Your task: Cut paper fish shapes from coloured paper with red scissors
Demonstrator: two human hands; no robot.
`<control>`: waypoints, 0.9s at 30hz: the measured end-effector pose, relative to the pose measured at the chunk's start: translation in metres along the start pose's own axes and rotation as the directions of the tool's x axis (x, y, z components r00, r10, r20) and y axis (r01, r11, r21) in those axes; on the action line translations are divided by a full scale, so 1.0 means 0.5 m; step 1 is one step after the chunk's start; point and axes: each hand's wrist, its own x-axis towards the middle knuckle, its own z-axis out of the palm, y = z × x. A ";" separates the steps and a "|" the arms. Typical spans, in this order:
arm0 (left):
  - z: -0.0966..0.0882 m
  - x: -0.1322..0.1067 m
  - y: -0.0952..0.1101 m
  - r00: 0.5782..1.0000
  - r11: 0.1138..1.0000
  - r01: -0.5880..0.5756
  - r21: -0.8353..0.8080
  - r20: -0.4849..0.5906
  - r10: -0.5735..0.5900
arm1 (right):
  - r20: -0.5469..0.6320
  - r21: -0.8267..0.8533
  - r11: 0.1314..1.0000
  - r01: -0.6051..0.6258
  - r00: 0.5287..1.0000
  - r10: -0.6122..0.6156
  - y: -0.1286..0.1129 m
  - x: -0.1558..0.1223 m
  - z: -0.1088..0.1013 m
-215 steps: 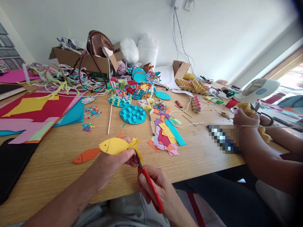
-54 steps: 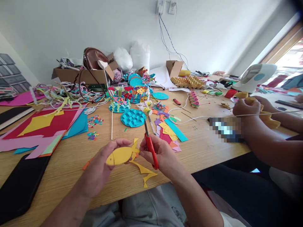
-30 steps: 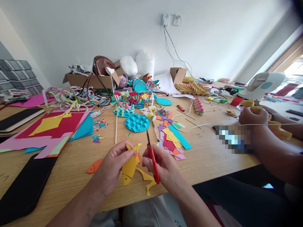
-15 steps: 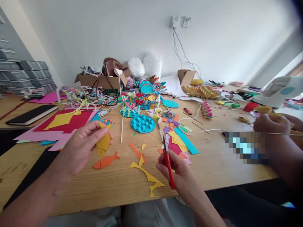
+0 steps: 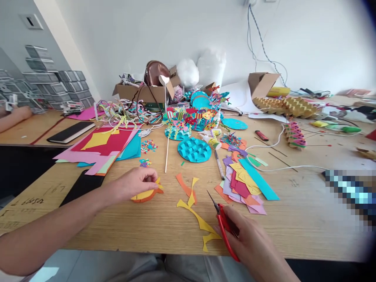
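Note:
My left hand (image 5: pixel 133 186) is closed in a pinch, its fingertips at the tail of a yellow paper fish (image 5: pixel 143 195). That fish lies over an orange paper fish (image 5: pixel 159 191), which shows along the lower edge and tail; my hand covers part of both. In my right hand (image 5: pixel 249 239) are red-handled scissors (image 5: pixel 223 225), their dark blades closed or nearly so and pointing away from me. Between my hands lie curved yellow paper scraps (image 5: pixel 202 224) and an orange strip (image 5: pixel 185 184).
Right of the scraps are a pen (image 5: pixel 219 165) and a pile of coloured paper pieces (image 5: pixel 243 180). Colored sheets (image 5: pixel 96 150) lie left. Farther back are a blue paper disc (image 5: pixel 194 150), a cardboard box (image 5: pixel 129 93) and a white cord (image 5: pixel 282 170). Another person's hand (image 5: pixel 25 112) shows far left.
My left hand has lowered the yellow fish onto the orange one. My right hand has turned the scissors and drawn them nearer the table edge. The view has swung left.

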 end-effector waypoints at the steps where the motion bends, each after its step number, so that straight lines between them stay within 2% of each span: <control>1: 0.008 0.002 -0.008 1.000 1.000 0.000 0.022 0.004 0.000 | -0.005 -0.011 1.000 -0.004 1.000 0.004 0.000 -0.001 0.001; 4: 0.022 -0.003 -0.024 1.000 0.995 -0.004 0.096 0.013 0.002 | 0.017 -0.056 0.998 -0.015 1.000 0.016 0.003 0.000 0.003; 6: 0.023 -0.013 -0.025 0.999 0.975 -0.036 0.218 -0.006 0.038 | 0.063 -0.081 0.997 -0.003 0.998 0.008 0.004 0.000 0.003; 9: 0.022 -0.029 -0.016 0.980 0.861 -0.127 0.492 -0.069 0.185 | 0.125 -0.106 0.994 0.018 0.992 -0.005 -0.001 -0.002 0.001; 11: 0.027 -0.035 -0.002 0.961 0.797 -0.182 0.576 -0.067 0.268 | 0.133 -0.118 0.993 0.009 0.991 0.007 -0.013 -0.003 -0.001; 17: 0.084 -0.014 0.057 0.930 0.792 -0.368 0.488 0.197 0.311 | 0.126 -0.153 0.988 0.006 0.992 0.013 -0.041 -0.010 0.007; 20: 0.112 0.011 0.079 0.909 0.783 -0.410 0.469 0.279 0.309 | 0.085 -0.151 0.988 0.013 0.996 0.000 -0.039 -0.013 0.014; 23: 0.125 0.031 0.087 0.902 0.790 -0.418 0.448 0.310 0.301 | 0.084 -0.138 0.990 0.004 0.996 0.008 -0.038 -0.013 0.017; 27: 0.130 0.048 0.084 0.910 0.847 -0.398 0.352 0.267 0.317 | 0.092 -0.118 0.993 -0.014 0.995 0.025 -0.039 -0.002 0.019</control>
